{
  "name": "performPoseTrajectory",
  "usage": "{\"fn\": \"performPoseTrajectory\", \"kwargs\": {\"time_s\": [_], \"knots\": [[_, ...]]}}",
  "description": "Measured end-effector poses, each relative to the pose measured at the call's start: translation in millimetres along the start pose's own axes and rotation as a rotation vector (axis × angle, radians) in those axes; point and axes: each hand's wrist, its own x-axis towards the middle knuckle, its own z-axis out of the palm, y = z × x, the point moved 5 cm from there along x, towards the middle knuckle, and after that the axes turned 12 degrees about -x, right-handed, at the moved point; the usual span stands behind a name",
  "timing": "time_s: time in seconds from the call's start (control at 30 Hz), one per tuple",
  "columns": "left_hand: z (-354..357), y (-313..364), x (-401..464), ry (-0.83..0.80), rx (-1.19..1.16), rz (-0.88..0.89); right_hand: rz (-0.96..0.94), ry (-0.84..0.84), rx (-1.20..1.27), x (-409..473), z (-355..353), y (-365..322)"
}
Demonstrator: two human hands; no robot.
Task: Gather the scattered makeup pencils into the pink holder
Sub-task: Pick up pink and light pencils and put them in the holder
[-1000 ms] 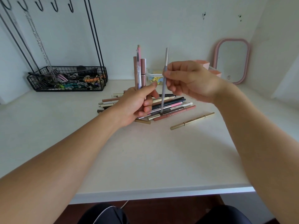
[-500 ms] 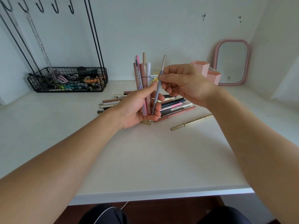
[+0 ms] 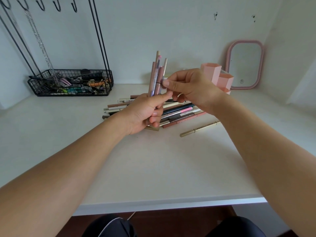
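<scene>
At the centre of the frame, the left hand (image 3: 143, 113) grips an upright bundle of slim pink, beige and lilac makeup pencils (image 3: 157, 76), fingers curled round their lower ends. The right hand (image 3: 189, 88) pinches one grey pencil (image 3: 163, 80) against that bundle between thumb and forefinger. Below both hands a loose heap of mixed pencils (image 3: 177, 113) lies on the white desk (image 3: 153, 165), with a single gold pencil (image 3: 199, 128) apart at lower right. The pink hexagonal holder (image 3: 217, 76) stands behind the right hand, beside a pink-framed mirror (image 3: 245, 65). A black wire basket (image 3: 70, 82) sits at upper left.
</scene>
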Motion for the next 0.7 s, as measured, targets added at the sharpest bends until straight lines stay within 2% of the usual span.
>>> {"fn": "performPoseTrajectory", "kwargs": {"time_s": [0.1, 0.3, 0.43, 0.7], "knots": [[-6, 1, 3, 0.054, -0.023, 0.019, 0.047, -0.056, -0.275, 0, -10, 4], [-11, 2, 5, 0.091, -0.109, 0.052, 0.053, -0.397, -0.812, -9, -12, 17], [-13, 4, 6, 0.095, -0.1, 0.073, 0.09, -0.453, -0.912, -9, -10, 27], [-16, 5, 8, 0.114, -0.124, 0.098, 0.101, -0.49, -0.873, -10, -9, 27]]}}
